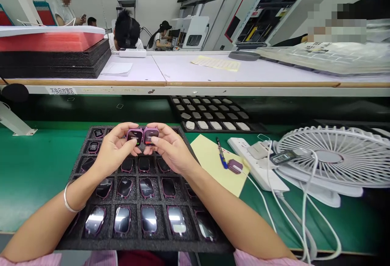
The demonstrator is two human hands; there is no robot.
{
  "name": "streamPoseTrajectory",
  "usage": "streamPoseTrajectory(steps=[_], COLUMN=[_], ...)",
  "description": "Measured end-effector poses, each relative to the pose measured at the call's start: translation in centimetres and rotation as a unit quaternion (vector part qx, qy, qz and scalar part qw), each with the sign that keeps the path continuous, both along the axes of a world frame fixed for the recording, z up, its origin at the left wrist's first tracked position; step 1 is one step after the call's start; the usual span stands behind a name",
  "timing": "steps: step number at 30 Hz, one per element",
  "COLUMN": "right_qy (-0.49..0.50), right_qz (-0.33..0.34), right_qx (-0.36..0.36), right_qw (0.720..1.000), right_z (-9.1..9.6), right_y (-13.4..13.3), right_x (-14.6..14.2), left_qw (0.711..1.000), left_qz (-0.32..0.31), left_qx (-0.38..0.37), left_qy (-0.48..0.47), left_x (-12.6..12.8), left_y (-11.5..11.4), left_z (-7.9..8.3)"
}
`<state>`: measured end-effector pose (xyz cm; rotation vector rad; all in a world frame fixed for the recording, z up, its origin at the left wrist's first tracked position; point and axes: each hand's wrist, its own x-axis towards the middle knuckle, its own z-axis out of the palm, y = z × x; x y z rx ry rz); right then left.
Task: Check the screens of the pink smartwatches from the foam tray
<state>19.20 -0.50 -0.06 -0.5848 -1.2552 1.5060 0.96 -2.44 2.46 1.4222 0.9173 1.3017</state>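
My left hand (114,148) is closed round a small pink watch body (134,136) with a dark lit screen. My right hand (170,150) grips a second pink watch body (150,135) right beside the first, the two nearly touching. Both hands hover over the far half of a black foam tray (77,164) whose pockets hold several more pink watch bodies (147,187), screens up. A silver bangle (69,205) circles my left wrist.
A yellow paper sheet (210,160) with a blue pen (221,156) lies right of the tray, next to a white power strip (258,168) with cables and a white fan (335,160). A second dark tray (213,115) sits under the shelf. Several people work beyond the white bench.
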Motion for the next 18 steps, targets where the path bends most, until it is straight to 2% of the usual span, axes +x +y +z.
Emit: streamPoseTrajectory(steps=[11,18], right_qy=[-0.004,-0.016], right_qz=[0.006,-0.001], right_qx=[0.034,0.029], right_qw=[0.999,0.999], right_z=[-0.09,-0.11], right_y=[-0.05,-0.14], right_x=[0.17,0.09], left_qw=[1.000,1.000], left_qz=[-0.018,-0.022], left_qx=[0.005,0.004], left_qy=[-0.013,-0.016], left_x=[-0.41,-0.44], left_y=[0.07,0.06], left_z=[-0.19,-0.28])
